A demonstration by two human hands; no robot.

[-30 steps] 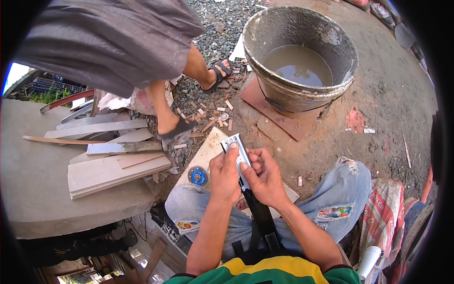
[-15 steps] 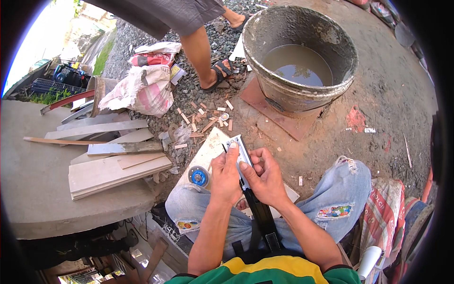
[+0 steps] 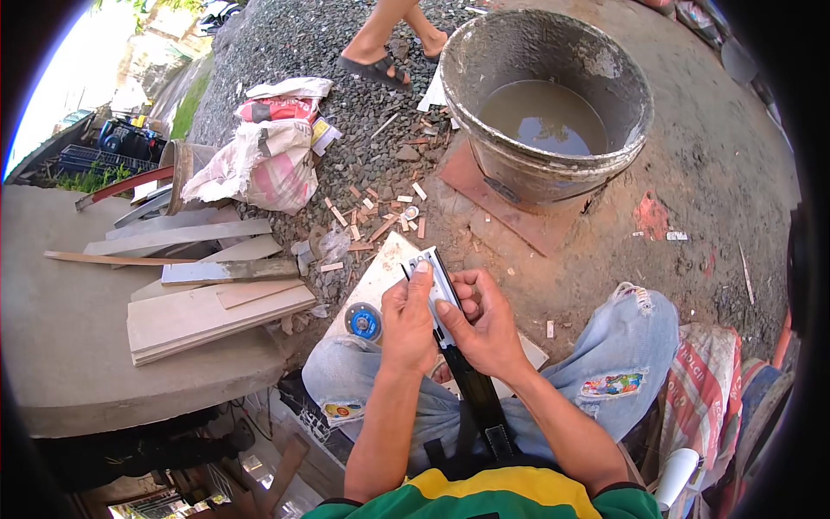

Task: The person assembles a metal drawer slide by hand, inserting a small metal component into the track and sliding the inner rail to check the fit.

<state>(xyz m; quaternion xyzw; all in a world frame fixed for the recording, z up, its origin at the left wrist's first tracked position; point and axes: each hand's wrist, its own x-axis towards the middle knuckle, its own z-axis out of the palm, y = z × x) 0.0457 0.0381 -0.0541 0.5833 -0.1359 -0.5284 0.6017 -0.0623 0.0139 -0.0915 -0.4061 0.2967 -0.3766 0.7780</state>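
Both of my hands are closed on a flat, narrow silver-and-black rectangular piece (image 3: 443,290), tilted up in front of my lap. My left hand (image 3: 410,324) grips its left edge, thumb resting on the pale face near the top. My right hand (image 3: 484,324) holds the right side lower down, thumb pressed on the face and fingers curled by the far edge. A black strap-like band (image 3: 478,389) runs from its lower end toward my waist. A round disc with a blue centre (image 3: 363,323) lies beside my left hand on a pale board (image 3: 386,268).
A mortar-crusted bucket (image 3: 545,164) with murky water stands ahead. Small tile offcuts (image 3: 380,227) litter the ground. Cut boards (image 3: 216,316) are stacked on a concrete ledge at left, near a torn sack (image 3: 264,164). Another person's sandalled foot (image 3: 378,69) is on the gravel.
The other person has stepped farther away, and only the lower legs show at the top. My hands and the piece they hold have shifted very slightly left.
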